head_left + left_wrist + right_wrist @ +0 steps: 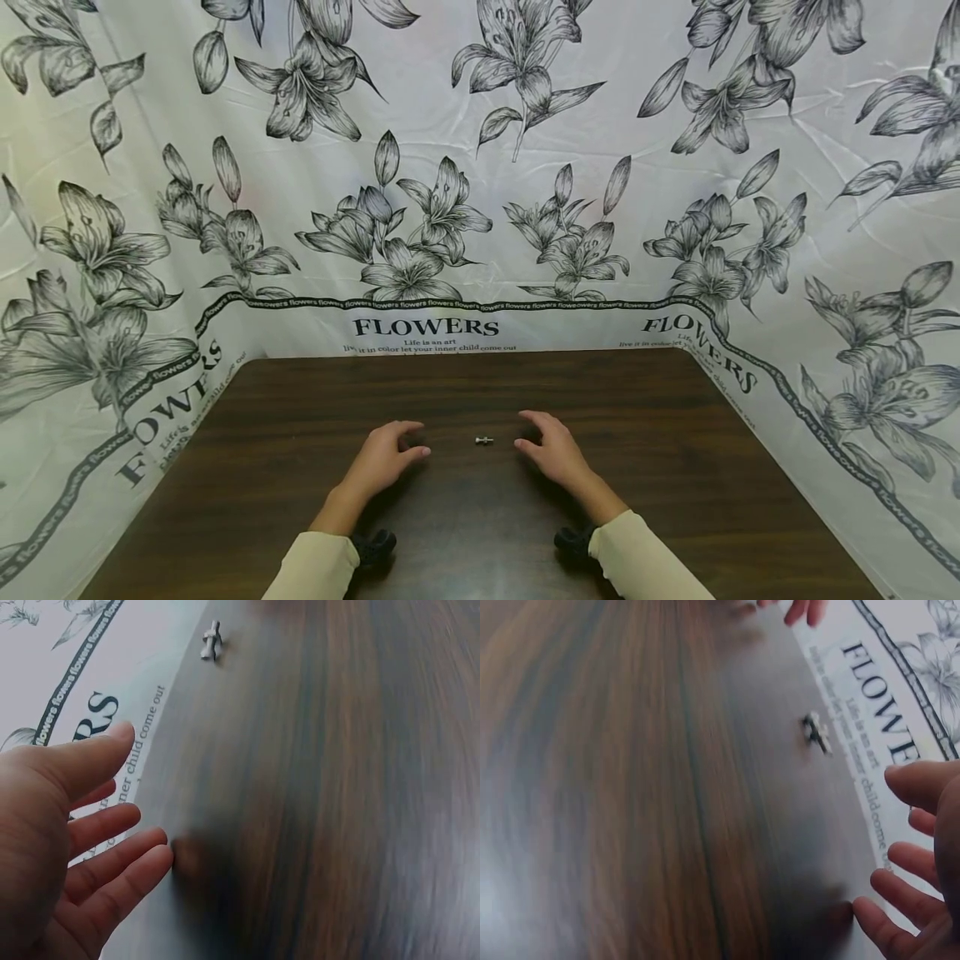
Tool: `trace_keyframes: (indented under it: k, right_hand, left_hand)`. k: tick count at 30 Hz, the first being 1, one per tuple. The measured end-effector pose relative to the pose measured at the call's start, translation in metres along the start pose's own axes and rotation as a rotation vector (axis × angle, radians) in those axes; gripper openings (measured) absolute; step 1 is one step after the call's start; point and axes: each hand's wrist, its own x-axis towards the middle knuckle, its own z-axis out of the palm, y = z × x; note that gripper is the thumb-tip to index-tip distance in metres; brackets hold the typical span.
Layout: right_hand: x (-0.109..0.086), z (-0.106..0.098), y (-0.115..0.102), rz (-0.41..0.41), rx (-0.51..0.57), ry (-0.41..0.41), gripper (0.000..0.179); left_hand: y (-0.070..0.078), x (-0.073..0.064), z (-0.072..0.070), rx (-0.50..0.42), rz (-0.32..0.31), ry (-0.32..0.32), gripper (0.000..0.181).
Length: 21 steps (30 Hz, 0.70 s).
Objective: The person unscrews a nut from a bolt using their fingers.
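Note:
A small silver metal piece, shaped like a short bolt with a wider collar, (483, 440) lies on the dark wooden table between the two hands. Its exact kind is too small to tell. To its left is my left hand (381, 458), fingers relaxed and slightly bent, holding nothing. My right hand (557, 454) mirrors it on the other side, thumb and fingers apart, also holding nothing. Neither hand touches the metal piece. The left wrist view has the piece (211, 641) beyond the thumb; the right wrist view has it (817, 733) left of the thumb.
The brown wood-grain table (480, 383) reaches back to a white curtain (555, 275) printed with black lilies and lettering, which also runs along both sides. Dark bands (375, 547) sit at the wrists, by the cream sleeves (315, 562).

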Motion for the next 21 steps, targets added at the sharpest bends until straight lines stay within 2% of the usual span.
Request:
trace_keyframes:
  k: [5, 10, 21]
  right_hand:
    - [0.002, 0.012, -0.005, 0.014, 0.040, 0.025, 0.047]
    - [0.002, 0.019, -0.007, 0.016, 0.056, 0.067, 0.042]
    - [0.007, 0.028, -0.013, 0.040, 0.091, 0.076, 0.033]
  left_hand:
    - [0.006, 0.003, 0.012, -0.091, 0.015, 0.014, 0.040]
    - [0.012, 0.006, 0.023, -0.177, -0.002, 0.016, 0.038]
    - [0.017, 0.010, 0.032, -0.166, 0.002, 0.043, 0.029]
